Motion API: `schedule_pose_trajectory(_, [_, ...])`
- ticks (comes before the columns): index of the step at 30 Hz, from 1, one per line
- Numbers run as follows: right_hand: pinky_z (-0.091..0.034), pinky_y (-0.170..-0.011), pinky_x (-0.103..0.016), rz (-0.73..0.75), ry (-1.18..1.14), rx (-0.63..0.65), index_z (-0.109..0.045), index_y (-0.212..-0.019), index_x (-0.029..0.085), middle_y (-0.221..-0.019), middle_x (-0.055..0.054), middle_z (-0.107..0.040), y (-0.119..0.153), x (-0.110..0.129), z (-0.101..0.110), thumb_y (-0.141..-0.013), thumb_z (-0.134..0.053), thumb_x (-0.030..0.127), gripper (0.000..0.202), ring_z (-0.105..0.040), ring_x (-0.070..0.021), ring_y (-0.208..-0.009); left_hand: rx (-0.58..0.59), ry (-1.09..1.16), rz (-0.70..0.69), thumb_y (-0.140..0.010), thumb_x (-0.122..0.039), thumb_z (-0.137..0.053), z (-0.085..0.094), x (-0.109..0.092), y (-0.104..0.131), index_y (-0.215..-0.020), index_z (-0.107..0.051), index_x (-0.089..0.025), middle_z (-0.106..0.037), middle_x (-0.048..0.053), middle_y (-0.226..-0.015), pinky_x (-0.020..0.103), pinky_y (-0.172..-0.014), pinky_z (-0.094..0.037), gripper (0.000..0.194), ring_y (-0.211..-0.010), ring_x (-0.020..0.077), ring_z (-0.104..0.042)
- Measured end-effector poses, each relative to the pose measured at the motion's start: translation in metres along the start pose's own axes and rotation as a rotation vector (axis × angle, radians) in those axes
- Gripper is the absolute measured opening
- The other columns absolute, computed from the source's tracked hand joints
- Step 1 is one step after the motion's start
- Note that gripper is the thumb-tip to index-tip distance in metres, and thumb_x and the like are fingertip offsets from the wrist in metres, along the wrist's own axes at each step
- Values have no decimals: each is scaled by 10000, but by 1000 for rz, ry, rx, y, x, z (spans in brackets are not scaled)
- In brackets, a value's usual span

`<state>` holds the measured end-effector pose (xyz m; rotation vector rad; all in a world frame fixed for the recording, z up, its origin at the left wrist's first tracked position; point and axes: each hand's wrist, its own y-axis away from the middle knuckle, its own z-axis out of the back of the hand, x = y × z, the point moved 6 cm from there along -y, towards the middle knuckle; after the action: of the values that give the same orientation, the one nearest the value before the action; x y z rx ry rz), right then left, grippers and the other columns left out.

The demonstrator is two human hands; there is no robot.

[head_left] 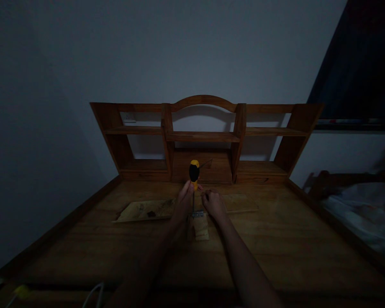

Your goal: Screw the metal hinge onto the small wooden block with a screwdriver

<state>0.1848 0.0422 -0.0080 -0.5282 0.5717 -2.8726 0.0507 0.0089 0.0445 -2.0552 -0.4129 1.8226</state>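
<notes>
A yellow-and-black screwdriver [194, 173] stands upright over the desk, its shaft running down to a metal hinge [198, 213]. My left hand [182, 202] is closed around the lower part of its handle. The hinge lies where a small wood block [201, 229] meets a long wooden board [147, 209] that extends to both sides behind my hands. Just right of the hinge, my right hand [214, 203] is closed with its fingers curled at the board. What those fingers grip, if anything, is hidden in the dim light. The screwdriver's tip is too small to make out.
The wooden desk [285, 239] carries a shelf unit [203, 137] along its back, against the wall. Raised edges run down both sides of the desk. A white cable [98, 291] shows at the near left. Pale bedding [365, 209] lies beyond the right edge.
</notes>
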Motion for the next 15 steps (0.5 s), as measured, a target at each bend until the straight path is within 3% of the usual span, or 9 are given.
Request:
schedule_pose_trajectory(4, [-393,-774,-255,4,6,-7,-706,-937,162,-977,-114,-704,1,0,0,-979,-405,334,350,-628,-195,-923,-10,-56,-40,-891,-461,-580,2,0,-1,-965,-634,-186,-647,37,-884,264,-839,-429,290,-877,176,-594])
schedule_pose_trajectory(9, [-392,-775,-255,5,9,-12,-695,-937,161,-984,-117,-707,1,1,2,-980,-399,334,345,-630,-195,-928,-89,-109,-47,-819,-390,-681,2,5,-1,-1052,-592,-192,-628,22,-931,237,-734,-440,319,-848,165,-584])
schedule_pose_trajectory(12, [-393,-784,-253,8,9,-11,-696,-945,165,-984,-109,-712,1,1,2,-977,-410,323,329,-634,-192,-923,-92,-176,-40,-825,-408,-679,1,4,1,-1014,-604,-193,-644,28,-959,244,-751,-442,296,-870,175,-592])
schedule_pose_trajectory(15, [-396,-789,-254,4,12,-12,-701,-945,155,-980,-117,-712,1,1,2,-972,-423,323,326,-634,-199,-932,-60,-141,-18,-906,-488,-548,1,4,4,-1002,-629,-195,-664,56,-1041,275,-839,-442,319,-954,199,-604])
